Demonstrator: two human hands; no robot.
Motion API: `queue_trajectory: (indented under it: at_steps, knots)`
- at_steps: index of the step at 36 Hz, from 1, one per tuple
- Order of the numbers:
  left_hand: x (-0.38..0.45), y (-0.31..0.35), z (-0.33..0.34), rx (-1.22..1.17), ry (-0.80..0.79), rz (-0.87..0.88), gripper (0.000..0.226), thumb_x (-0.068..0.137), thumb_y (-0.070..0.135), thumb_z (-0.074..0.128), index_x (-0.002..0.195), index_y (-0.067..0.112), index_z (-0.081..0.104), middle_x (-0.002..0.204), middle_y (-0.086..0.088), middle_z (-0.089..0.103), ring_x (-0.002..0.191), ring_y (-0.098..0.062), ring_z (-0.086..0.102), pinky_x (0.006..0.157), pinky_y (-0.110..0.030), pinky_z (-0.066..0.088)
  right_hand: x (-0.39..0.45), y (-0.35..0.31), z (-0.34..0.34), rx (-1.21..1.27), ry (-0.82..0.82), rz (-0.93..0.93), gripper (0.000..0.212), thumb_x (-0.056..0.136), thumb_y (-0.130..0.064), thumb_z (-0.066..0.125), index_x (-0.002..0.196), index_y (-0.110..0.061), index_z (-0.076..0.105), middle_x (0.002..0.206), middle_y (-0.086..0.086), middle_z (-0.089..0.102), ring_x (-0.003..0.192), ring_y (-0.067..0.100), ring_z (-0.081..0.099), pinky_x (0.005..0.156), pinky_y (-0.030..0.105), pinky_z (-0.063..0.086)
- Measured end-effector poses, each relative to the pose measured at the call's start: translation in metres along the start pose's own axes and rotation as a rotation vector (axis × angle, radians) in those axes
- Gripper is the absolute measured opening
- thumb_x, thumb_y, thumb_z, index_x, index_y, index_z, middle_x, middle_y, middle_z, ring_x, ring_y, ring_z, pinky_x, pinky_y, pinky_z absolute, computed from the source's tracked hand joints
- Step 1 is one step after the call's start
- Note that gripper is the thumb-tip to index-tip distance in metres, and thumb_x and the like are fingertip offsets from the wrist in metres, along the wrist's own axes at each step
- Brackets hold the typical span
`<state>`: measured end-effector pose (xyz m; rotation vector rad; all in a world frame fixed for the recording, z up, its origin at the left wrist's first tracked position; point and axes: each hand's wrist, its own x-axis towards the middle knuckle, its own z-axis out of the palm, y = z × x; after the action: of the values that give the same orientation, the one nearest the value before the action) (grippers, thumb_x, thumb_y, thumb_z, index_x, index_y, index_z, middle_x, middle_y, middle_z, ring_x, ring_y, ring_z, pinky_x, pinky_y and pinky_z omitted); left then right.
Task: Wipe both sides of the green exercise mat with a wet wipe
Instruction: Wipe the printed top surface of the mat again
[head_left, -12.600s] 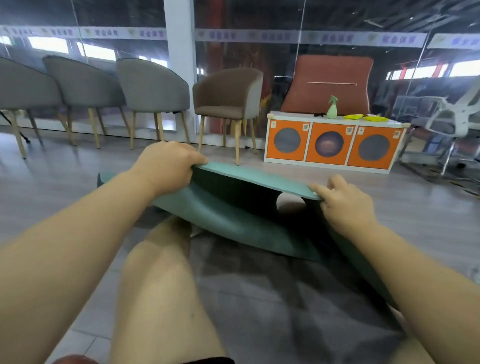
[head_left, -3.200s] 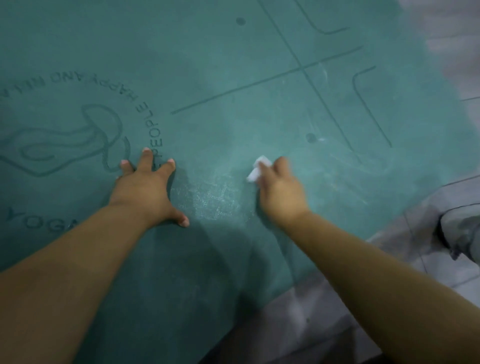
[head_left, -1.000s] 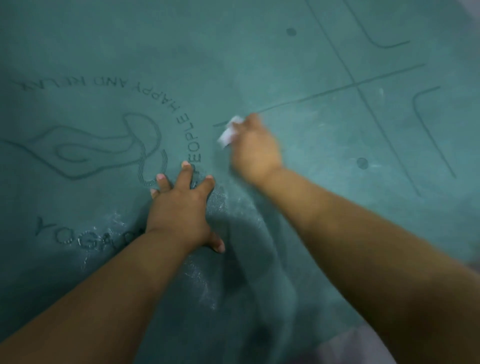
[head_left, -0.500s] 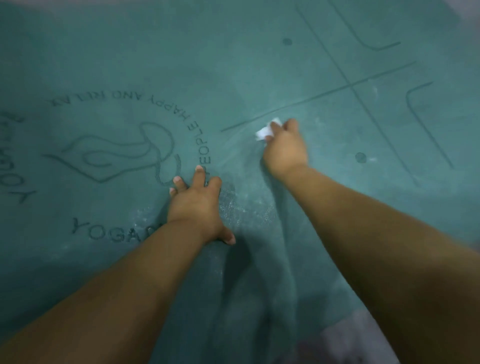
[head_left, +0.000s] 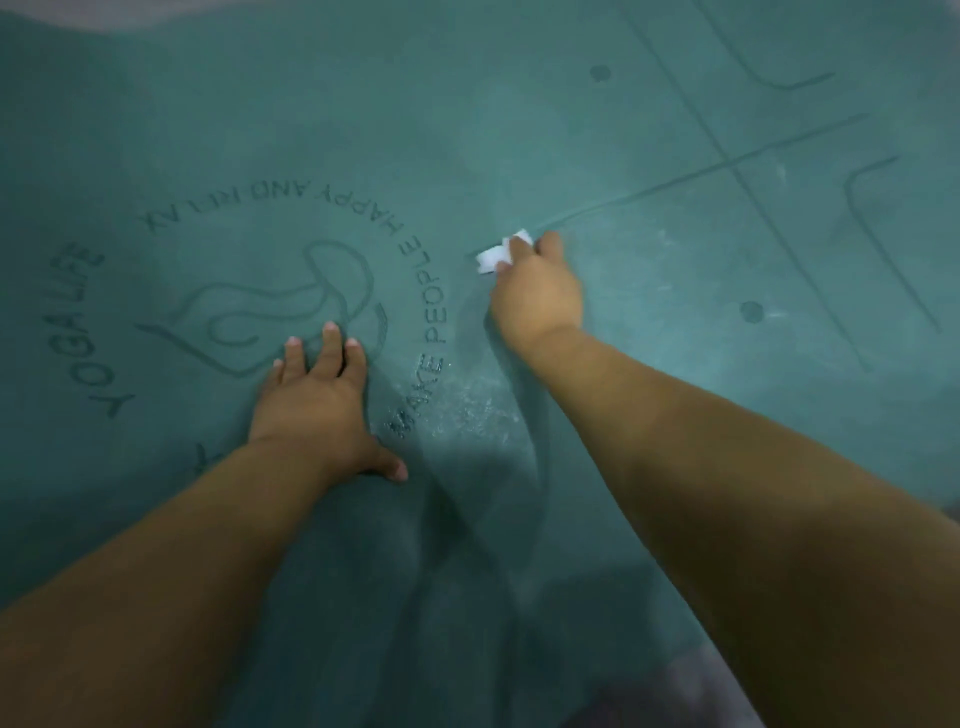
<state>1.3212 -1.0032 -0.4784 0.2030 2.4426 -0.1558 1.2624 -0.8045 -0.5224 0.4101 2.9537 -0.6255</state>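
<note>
Head view looks straight down on the green exercise mat (head_left: 597, 130), which fills nearly the whole picture, its printed side up — a ring of lettering around a line-drawn emblem (head_left: 291, 306) at left, alignment lines and dots at right. I have the left hand (head_left: 317, 400) flat on the mat at the emblem's near edge, fingers straight and close together, thumb out to the side, holding nothing; I judge it is there to pin the mat so it does not creep under the rubbing. The right hand (head_left: 537, 296) reaches further out, fingers curled over the wet wipe (head_left: 501, 253), a small white wad that sticks out past the fingertips and presses on the mat at the end of one long line. Between the two hands a patch glistens with pale streaks (head_left: 467, 408), which I take for moisture from the wipe. A shallow ripple runs through the mat under the right forearm. At the bottom right corner a strip of grey floor (head_left: 691, 691) shows beyond the mat's edge. Only this face is visible — I cannot tell the state of the other side.
</note>
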Motion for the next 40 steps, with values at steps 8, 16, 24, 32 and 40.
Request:
queue_trajectory:
  at_steps: [8, 16, 24, 32, 40]
  knots:
    - [-0.001, -0.008, 0.006, -0.031, 0.05, 0.038, 0.138, 0.053, 0.078, 0.068, 0.15, 0.021, -0.012, 0.157, 0.0, -0.02, 0.145, -0.03, -0.01, 0.118, -0.038, 0.002, -0.035, -0.018, 0.025, -0.06, -0.163, -0.678, 0.037, 0.091, -0.022, 0.05, 0.128, -0.023, 0.055, 0.122, 0.009, 0.051, 0.096, 0.03, 0.058, 0.082, 0.036, 0.048]
    - [-0.002, -0.006, 0.004, -0.042, 0.034, 0.009, 0.142, 0.051, 0.076, 0.072, 0.149, 0.023, -0.015, 0.156, 0.003, -0.022, 0.145, -0.028, -0.011, 0.118, -0.038, 0.002, -0.023, 0.068, -0.016, -0.052, 0.161, 0.179, 0.039, 0.098, -0.024, 0.036, 0.134, -0.012, 0.046, 0.126, 0.017, 0.043, 0.104, 0.038, 0.052, 0.089, 0.036, 0.04]
    - [-0.004, -0.005, 0.006, -0.058, 0.052, -0.005, 0.136, 0.056, 0.073, 0.07, 0.149, 0.022, -0.015, 0.157, 0.002, -0.022, 0.145, -0.027, -0.013, 0.119, -0.039, 0.001, -0.137, 0.0, 0.041, -0.015, -0.1, -0.751, 0.033, 0.069, -0.014, 0.068, 0.101, -0.003, 0.066, 0.081, 0.014, 0.059, 0.051, 0.03, 0.054, 0.048, 0.029, 0.043]
    - [-0.004, -0.004, 0.008, -0.061, 0.045, -0.021, 0.142, 0.053, 0.07, 0.075, 0.149, 0.022, -0.019, 0.155, 0.003, -0.026, 0.145, -0.026, -0.016, 0.118, -0.039, -0.003, -0.075, 0.098, -0.027, -0.121, 0.142, -0.124, 0.043, 0.091, -0.035, 0.032, 0.123, -0.019, 0.056, 0.12, 0.014, 0.05, 0.092, 0.038, 0.058, 0.079, 0.04, 0.047]
    - [-0.004, -0.001, 0.01, -0.068, 0.048, -0.029, 0.14, 0.055, 0.068, 0.075, 0.149, 0.022, -0.019, 0.155, 0.002, -0.025, 0.145, -0.027, -0.016, 0.119, -0.04, -0.001, -0.144, 0.032, 0.028, -0.085, 0.068, -0.373, 0.029, 0.081, -0.021, 0.048, 0.102, -0.01, 0.065, 0.096, 0.016, 0.061, 0.067, 0.033, 0.058, 0.05, 0.033, 0.049]
